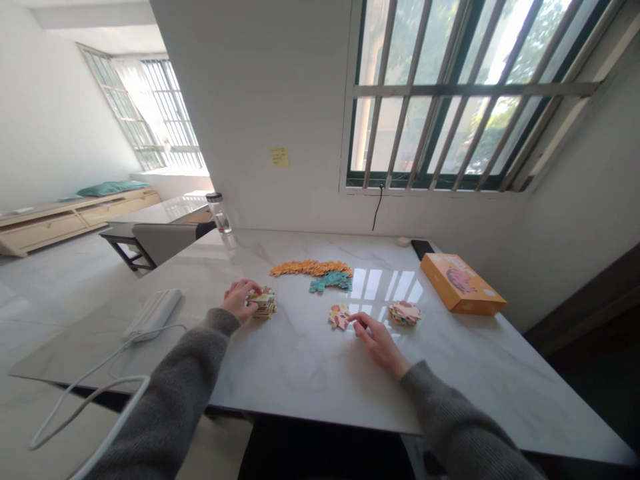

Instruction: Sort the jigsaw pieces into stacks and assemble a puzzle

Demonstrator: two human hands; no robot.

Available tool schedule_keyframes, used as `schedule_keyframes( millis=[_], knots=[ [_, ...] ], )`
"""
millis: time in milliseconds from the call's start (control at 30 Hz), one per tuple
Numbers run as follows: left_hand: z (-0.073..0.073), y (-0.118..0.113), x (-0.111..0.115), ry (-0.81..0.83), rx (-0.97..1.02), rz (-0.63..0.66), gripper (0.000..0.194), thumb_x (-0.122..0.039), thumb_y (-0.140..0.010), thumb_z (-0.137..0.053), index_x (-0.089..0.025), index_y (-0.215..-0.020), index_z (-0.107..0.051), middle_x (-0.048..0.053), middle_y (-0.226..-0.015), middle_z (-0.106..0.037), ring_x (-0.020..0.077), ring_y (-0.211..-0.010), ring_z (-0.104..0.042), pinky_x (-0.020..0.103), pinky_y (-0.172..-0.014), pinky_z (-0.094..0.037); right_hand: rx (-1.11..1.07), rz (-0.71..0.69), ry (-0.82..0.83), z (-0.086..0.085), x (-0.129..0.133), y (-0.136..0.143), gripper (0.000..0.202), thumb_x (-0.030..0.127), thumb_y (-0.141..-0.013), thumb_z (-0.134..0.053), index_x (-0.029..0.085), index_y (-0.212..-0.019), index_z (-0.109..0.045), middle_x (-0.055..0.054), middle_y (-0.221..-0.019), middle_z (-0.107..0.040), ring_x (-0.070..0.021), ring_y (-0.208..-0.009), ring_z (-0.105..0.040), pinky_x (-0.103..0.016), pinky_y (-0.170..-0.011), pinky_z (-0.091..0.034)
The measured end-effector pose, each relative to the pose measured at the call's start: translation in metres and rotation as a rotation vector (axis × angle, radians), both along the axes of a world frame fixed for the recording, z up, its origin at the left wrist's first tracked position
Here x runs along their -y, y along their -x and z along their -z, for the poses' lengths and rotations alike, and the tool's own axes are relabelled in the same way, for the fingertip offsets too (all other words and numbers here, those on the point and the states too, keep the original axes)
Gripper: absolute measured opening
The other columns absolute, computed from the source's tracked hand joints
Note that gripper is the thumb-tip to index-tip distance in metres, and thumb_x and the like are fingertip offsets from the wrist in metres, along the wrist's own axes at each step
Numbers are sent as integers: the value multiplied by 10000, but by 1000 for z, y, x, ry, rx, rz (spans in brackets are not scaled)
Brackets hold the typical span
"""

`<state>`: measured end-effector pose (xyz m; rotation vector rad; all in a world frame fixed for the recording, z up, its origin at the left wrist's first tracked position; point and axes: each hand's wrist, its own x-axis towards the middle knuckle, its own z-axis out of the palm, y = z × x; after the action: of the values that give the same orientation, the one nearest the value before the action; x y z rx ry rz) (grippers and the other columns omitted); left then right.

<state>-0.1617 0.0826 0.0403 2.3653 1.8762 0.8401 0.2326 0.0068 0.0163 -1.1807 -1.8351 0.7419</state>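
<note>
My left hand (pixel 240 300) curls its fingers round the near-left side and top of a stack of puzzle pieces (pixel 266 305). Some of that stack is hidden behind the fingers. Farther right, my right hand (pixel 374 338) reaches in low over the table, its index finger stretched to the edge of a few pink-and-cream puzzle pieces (pixel 339 316) lying flat. Thumb and index finger look apart there. Another stack of puzzle pieces (pixel 405 313), pinkish on top, stands to the right of this hand.
Orange puzzle pieces (pixel 305 267) form a long heap farther back, with teal puzzle pieces (pixel 332 281) before it. An orange box (pixel 463 283) and a dark phone (pixel 421 249) lie at the right. A power strip (pixel 153 315) with a white cable and a bottle (pixel 219 213) are at the left.
</note>
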Motion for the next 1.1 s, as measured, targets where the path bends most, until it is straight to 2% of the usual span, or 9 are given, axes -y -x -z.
schedule_keyframes(
  millis=[167,300,367,433,567,633,800,967,1100],
  knots=[
    [-11,-21,12,-153,-17,17,338,-184,-665,-553,-218,-995,-615,84,-1239,-560,319,-1135,-495,458,-956,-399,12,38,-27,5,-4,-1,268,354,-959,-444,200,-1013,-657,-37,-832,-631,-194,-768,-559,-322,-738,-438],
    [-13,-76,29,-258,-10,160,238,-138,-748,-532,-229,-952,-616,54,-1046,-650,275,-1037,-549,436,-952,-370,68,68,-97,8,-8,-2,225,279,-940,-464,188,-989,-664,-65,-876,-624,-219,-852,-563,-358,-798,-445],
    [-5,-111,35,-230,-13,293,237,-140,-757,-553,-235,-964,-618,42,-968,-665,259,-960,-571,427,-940,-380,94,61,-123,8,-9,-3,201,251,-933,-476,190,-958,-667,-70,-878,-624,-229,-882,-559,-374,-823,-443],
    [9,-143,37,-194,-18,415,285,-139,-738,-575,-245,-998,-624,51,-994,-663,265,-976,-570,417,-911,-406,106,50,-137,8,-10,-4,187,232,-931,-484,194,-936,-667,-73,-895,-628,-232,-901,-560,-380,-838,-442],
    [35,-182,30,-105,-16,505,525,-98,-641,-598,-249,-1144,-590,88,-1261,-604,304,-1137,-523,438,-916,-438,103,45,-148,9,-11,-6,177,200,-928,-489,197,-934,-665,-70,-909,-628,-227,-903,-561,-376,-842,-440],
    [41,-188,23,-57,8,500,558,-73,-600,-587,-241,-1132,-584,90,-1302,-589,316,-1176,-506,461,-941,-433,101,42,-150,10,-12,-6,177,188,-925,-493,201,-943,-668,-68,-905,-627,-224,-899,-560,-371,-837,-440],
    [45,-190,19,-2,55,532,396,-81,-637,-591,-242,-997,-614,62,-1130,-647,282,-1098,-539,441,-947,-424,120,35,-149,8,-11,-5,191,185,-924,-492,205,-962,-678,-62,-885,-624,-221,-893,-560,-366,-829,-440],
    [44,-190,27,-45,92,485,320,-145,-653,-665,-247,-953,-626,55,-1024,-605,281,-1019,-535,439,-904,-421,117,52,-162,8,-10,-5,183,196,-920,-488,196,-952,-669,-67,-896,-617,-221,-894,-565,-370,-836,-446],
    [42,-193,33,-135,199,497,324,-171,-638,-714,-224,-936,-598,64,-1024,-565,274,-992,-540,434,-883,-448,25,103,-105,6,-10,-4,233,274,-918,-528,193,-1106,-639,-61,-902,-643,-211,-850,-595,-359,-807,-467]
  ],
)
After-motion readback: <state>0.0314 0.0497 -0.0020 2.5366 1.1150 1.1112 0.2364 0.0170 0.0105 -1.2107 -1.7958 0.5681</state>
